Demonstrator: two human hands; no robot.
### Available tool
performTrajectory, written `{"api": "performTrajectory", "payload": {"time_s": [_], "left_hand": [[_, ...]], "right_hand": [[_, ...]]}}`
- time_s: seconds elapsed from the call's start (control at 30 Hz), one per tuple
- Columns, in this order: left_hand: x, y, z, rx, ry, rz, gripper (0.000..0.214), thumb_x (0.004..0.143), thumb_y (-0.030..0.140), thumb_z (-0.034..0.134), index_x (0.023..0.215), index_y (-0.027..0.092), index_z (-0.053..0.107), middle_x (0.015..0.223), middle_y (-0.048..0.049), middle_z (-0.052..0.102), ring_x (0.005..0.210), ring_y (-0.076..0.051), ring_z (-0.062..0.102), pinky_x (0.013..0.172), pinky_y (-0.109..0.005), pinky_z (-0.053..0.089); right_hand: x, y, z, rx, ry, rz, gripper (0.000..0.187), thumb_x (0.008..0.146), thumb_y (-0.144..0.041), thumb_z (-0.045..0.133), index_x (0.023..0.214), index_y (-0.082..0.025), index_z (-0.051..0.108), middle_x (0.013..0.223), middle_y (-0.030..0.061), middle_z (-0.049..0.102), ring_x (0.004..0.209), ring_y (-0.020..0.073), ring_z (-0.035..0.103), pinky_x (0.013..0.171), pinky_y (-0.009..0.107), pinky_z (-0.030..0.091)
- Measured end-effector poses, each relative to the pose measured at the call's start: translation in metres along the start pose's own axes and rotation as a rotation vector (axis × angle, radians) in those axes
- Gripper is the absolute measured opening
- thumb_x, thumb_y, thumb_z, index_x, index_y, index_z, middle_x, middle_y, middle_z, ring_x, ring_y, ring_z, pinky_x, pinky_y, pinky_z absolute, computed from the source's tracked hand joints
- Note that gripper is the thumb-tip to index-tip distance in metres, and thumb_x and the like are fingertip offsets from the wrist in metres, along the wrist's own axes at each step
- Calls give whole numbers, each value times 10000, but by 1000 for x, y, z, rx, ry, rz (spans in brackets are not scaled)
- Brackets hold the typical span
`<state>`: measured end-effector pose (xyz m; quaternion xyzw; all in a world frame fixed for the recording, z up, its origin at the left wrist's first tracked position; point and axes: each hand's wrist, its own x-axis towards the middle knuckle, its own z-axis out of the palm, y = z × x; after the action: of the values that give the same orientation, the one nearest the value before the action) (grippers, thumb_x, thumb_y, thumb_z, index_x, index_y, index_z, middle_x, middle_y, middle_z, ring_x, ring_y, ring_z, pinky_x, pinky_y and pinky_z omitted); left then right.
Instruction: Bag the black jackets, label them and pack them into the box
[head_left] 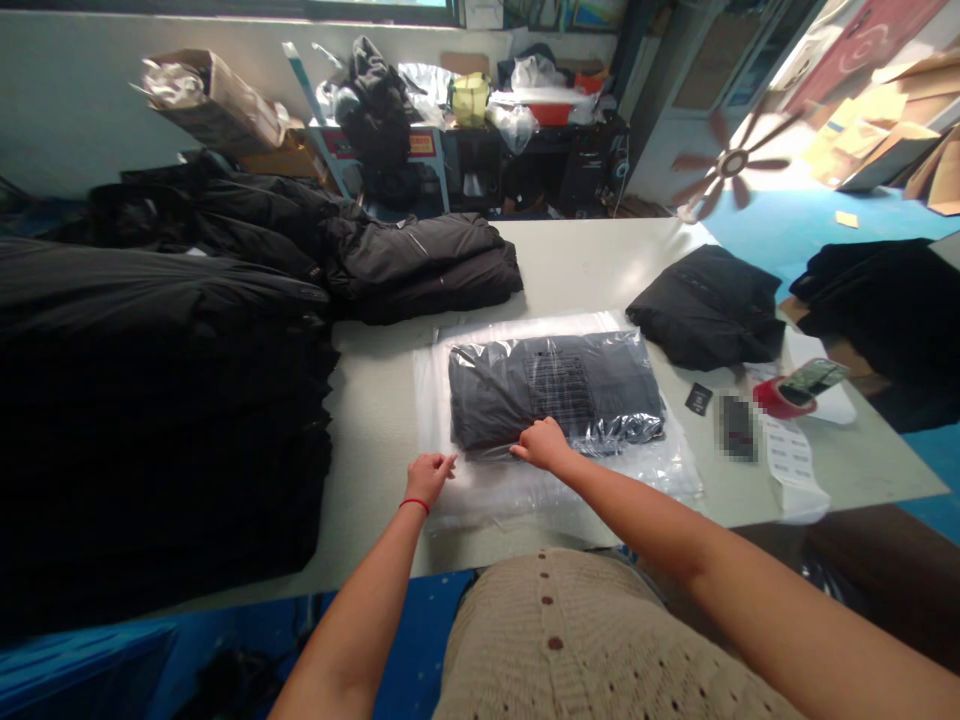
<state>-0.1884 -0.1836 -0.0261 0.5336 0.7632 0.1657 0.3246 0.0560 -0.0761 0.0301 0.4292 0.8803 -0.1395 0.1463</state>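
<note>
Dark jacket [555,390] in plastic bag [675,480]; right grip [541,444] pinches bag, left grip [429,478] open beside.

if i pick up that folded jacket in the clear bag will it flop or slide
Probably floppy: the folded jacket looks soft and padded, so it may sag unless held underneath. The clear plastic bag looks thin and slick, so it could slip in the fingers. It likely feels light for its bulk.
</note>
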Motion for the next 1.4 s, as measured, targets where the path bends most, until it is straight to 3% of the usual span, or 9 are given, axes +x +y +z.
{"api": "performTrajectory", "payload": {"time_s": [0.13, 0.27, 0.4, 0.5, 0.7, 0.97, 1.17, 1.33, 1.4], "left_hand": [[3, 8, 2, 109, 54, -223, 415, 816, 577, 506, 690, 220, 675, 771, -43, 729, 899, -233, 654, 856, -348, 422], [2, 9, 3, 127, 208, -436, 349, 774, 550, 601, 894, 229, 664, 948, -68, 727, 1005, -277, 630, 866, -384, 433], [5, 13, 6, -75, 252, -473, 373, 915, 470, 381, 948, 203, 641, 998, -107, 720, 951, -239, 660, 805, -325, 471], [15, 26, 8, -113, 198, -474, 549, 953, 488, 207, 949, 173, 656, 1003, -168, 717, 956, -271, 670, 795, -343, 481], [38, 50, 5, 63, 10, -505, 809, 887, 680, 108, 894, 143, 712, 1034, -230, 707, 1010, -349, 661, 800, -415, 493], [37, 22, 5, 233, 12, -466, 878, 849, 717, 71, 756, 164, 747, 965, -245, 717, 906, -395, 677, 685, -466, 501], [33, 20, 2, 240, 5, -504, 834, 870, 685, 96, 819, 180, 757, 978, -220, 722, 933, -361, 679, 714, -442, 509], [30, 22, 1, 214, -6, -553, 842, 878, 666, 87, 872, 162, 761, 1001, -232, 713, 958, -373, 672, 739, -460, 509], [30, 23, 0, 216, -8, -562, 862, 875, 670, 64, 878, 163, 760, 1008, -230, 712, 966, -368, 671, 742, -454, 509]], "right_hand": [[-5, -10, 3, -54, 241, 39, 336, 835, -485, 625, 919, -169, 703, 971, 144, 672, 999, 279, 541, 889, 386, 341], [-5, 0, 16, 2, 445, 92, 536, 775, -543, 670, 1142, -159, 603, 1214, 166, 567, 1149, 308, 448, 1013, 426, 284], [-5, 21, 34, 41, 526, 96, 673, 814, -577, 595, 1313, -134, 498, 1368, 183, 471, 1325, 322, 318, 1115, 455, 167], [-8, 35, 46, 41, 547, 85, 751, 833, -627, 532, 1383, -124, 437, 1441, 181, 414, 1389, 314, 248, 1141, 460, 126], [-7, 47, 57, 51, 533, 161, 883, 833, -709, 452, 1477, -121, 314, 1530, 174, 310, 1441, 311, 150, 1150, 486, 96], [2, 43, 52, 157, 374, 249, 751, 865, -650, 476, 1441, -175, 397, 1499, 160, 378, 1411, 309, 255, 1136, 480, 157], [-3, 60, 44, 239, 340, 115, 620, 917, -569, 455, 1431, -224, 425, 1492, 114, 416, 1388, 266, 326, 1121, 454, 240], [-17, 85, 45, 303, 335, -52, 759, 846, -602, 558, 1454, -180, 389, 1499, 127, 403, 1405, 263, 311, 1131, 440, 271], [-18, 86, 46, 310, 328, -49, 710, 858, -548, 570, 1447, -190, 401, 1493, 121, 415, 1399, 261, 326, 1130, 448, 279]]}}
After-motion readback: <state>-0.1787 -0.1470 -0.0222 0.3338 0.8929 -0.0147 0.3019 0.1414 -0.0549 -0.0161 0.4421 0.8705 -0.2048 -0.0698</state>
